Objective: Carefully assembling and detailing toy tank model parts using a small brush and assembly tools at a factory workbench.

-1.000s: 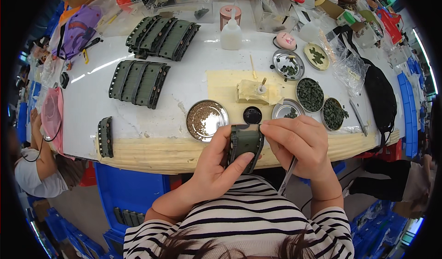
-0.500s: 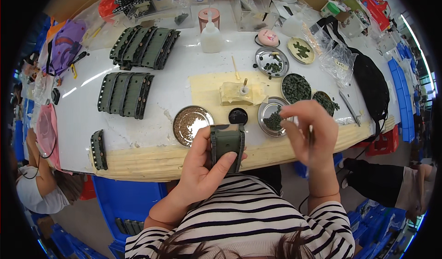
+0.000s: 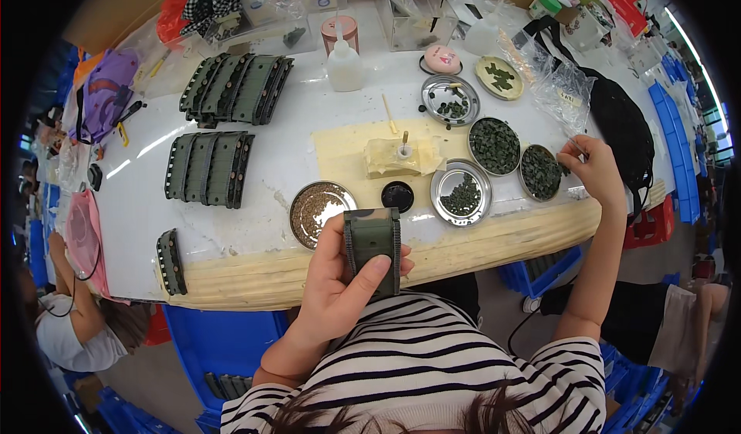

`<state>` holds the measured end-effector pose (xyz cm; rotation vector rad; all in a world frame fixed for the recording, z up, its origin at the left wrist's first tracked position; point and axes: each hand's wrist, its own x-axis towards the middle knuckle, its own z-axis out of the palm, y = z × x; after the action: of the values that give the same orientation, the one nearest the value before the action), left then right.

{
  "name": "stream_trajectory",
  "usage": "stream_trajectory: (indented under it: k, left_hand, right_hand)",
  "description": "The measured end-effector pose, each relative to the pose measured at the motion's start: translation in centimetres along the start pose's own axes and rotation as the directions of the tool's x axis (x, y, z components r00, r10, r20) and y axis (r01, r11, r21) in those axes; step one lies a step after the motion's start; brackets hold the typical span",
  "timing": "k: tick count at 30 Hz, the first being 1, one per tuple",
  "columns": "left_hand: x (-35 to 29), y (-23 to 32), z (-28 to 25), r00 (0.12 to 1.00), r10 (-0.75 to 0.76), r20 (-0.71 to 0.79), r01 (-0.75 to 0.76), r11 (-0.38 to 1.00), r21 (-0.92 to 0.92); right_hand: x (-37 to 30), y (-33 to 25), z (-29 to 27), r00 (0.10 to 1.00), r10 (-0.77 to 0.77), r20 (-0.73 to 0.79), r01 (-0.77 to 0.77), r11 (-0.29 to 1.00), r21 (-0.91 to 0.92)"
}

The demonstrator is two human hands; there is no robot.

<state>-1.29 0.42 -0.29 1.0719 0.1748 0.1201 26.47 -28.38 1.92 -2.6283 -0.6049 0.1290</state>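
My left hand (image 3: 332, 291) is closed around a dark green ribbed plastic piece (image 3: 373, 241), holding it upright near the table's front edge. The thumb presses on its face, and a tan and black patch shows at its top end. Over at the right, my right hand (image 3: 598, 168) has its fingers pinched together beside a round tin of dark green chips (image 3: 540, 173). What the fingertips hold is too small to make out. Closer to my left hand are a steel dish of small green bits (image 3: 461, 196), a dish of brown grains (image 3: 315, 212) and a black round cap (image 3: 397, 195).
Ribbed green panels (image 3: 207, 168) lie on the left side of the table, with a single strip (image 3: 171, 263) nearer the edge. A white squeeze bottle (image 3: 344, 67) stands at the back. A taped block (image 3: 394, 158) sits mid-table. A black bag (image 3: 617, 118) lies far right.
My right hand has moved right, from in front of the steel dish to beside the tin of chips. My left hand still holds the green piece in nearly the same place.
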Motion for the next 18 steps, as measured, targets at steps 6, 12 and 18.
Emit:
stream_trajectory:
  k: [6, 12, 18]
  left_hand:
    - [0.2, -0.1, 0.0, 1.0, 0.009, -0.008, -0.008, 1.0, 0.008]
    - [0.1, -0.4, -0.2, 1.0, 0.015, -0.015, -0.015, 1.0, 0.014]
    - [0.2, -0.5, -0.3, 1.0, 0.022, -0.015, -0.022, 1.0, 0.01]
  right_hand:
    - [0.4, 0.1, -0.1, 0.997, 0.027, 0.069, -0.029, 0.999, 0.028]
    - [1.0, 1.7, 0.2, 0.999, 0.011, -0.031, -0.006, 0.99, 0.143]
    - [1.1, 0.2, 0.1, 0.996, 0.005, 0.091, -0.018, 0.988, 0.15]
